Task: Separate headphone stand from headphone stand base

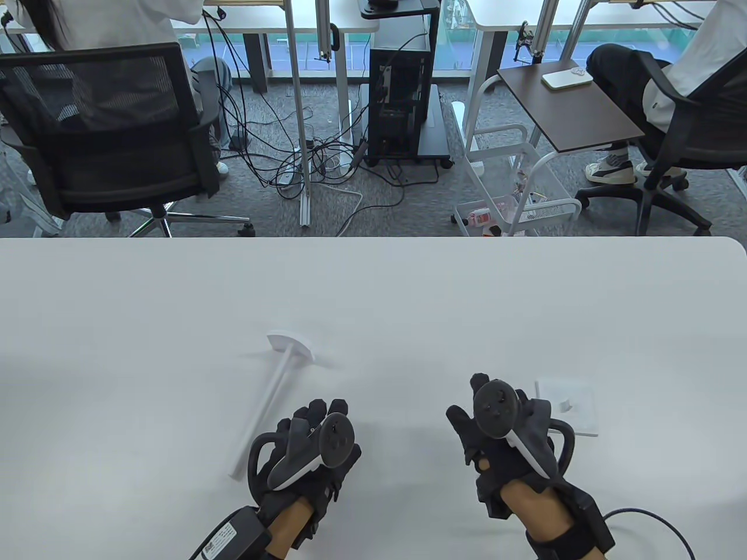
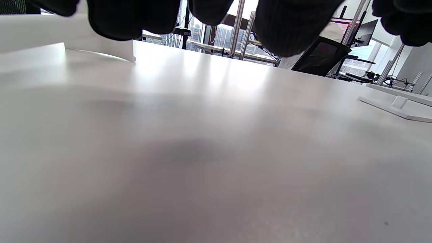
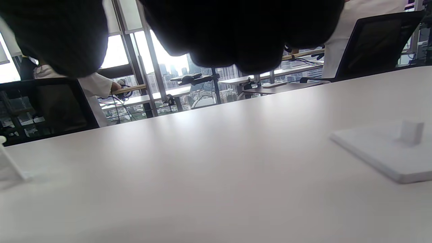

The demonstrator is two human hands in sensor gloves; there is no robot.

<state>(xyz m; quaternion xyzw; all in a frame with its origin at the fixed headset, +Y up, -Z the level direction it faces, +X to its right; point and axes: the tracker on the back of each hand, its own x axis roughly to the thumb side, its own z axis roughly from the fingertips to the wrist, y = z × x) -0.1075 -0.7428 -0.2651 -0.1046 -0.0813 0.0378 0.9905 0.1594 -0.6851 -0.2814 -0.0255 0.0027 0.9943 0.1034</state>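
Well, over on the left the headphone stand (image 1: 269,402) lies flat on the white bench (image 1: 408,291), its long pole running from the curved hanger plate at the far end down to the bare foot end near the left hand (image 1: 309,455). That hand sits just beside the pole, palm down, and its grip looks loosely spread with nothing in it; the left wrist view shows gloved fingertips (image 2: 131,18) hanging above the bench with no part pinched between them. Moving right, the right hand (image 1: 502,437) hovers low over bare bench, and its grip holds nothing either, though how far the fingers are spread I cannot tell from here. Just beyond it, at the far right, the headphone stand base (image 1: 567,407) rests flat, a thin square plate with a short socket stub standing up in its middle. Stand and base lie well apart, so the separation reads as done. Judging by looks, both are light, rigid white plastic, smooth and likely a touch slippery in gloves. The pole would take a wrap around mid-shaft; the base is best pinched at an edge.
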